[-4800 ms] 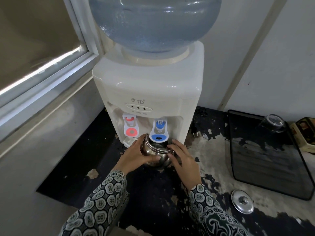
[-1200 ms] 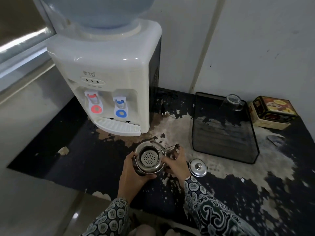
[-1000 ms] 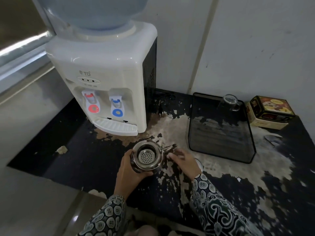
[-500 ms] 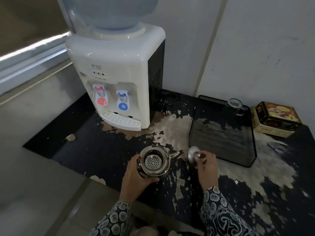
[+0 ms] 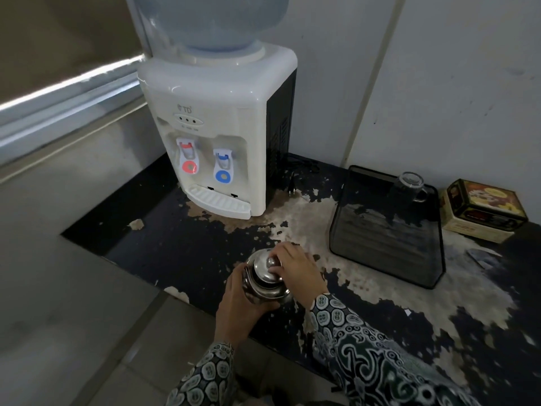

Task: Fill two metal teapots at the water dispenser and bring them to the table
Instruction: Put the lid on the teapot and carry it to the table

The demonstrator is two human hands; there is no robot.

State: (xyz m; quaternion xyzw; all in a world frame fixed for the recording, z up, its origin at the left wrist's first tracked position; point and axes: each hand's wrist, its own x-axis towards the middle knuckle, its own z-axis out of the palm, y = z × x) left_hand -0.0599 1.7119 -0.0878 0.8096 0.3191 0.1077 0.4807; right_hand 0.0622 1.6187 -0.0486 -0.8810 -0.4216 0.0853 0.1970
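Black, peeling counter in the corner of a pale-walled room, and all the action is at its front edge. Left hand wraps round the side of the teapot, fingers curled tight against the metal body, thumb on the near side. Right hand is on top, fingertips pinched on the knob of the lid, and the lid sits over the pot's mouth; whether it is fully seated is hard to tell, the hand covers its far edge. Both patterned sleeves reach in from the bottom of the view.

Pot stands on the counter near the front edge, on the line where black coating gives way to bare pale patches. Well behind it, dispenser stands against the wall with the bottle on top, red tap left, blue tap right, drip tray below. To the right of the pot, a dark mesh tray with an upturned glass mug at its back corner. Just beside the tray, a printed box near the wall.
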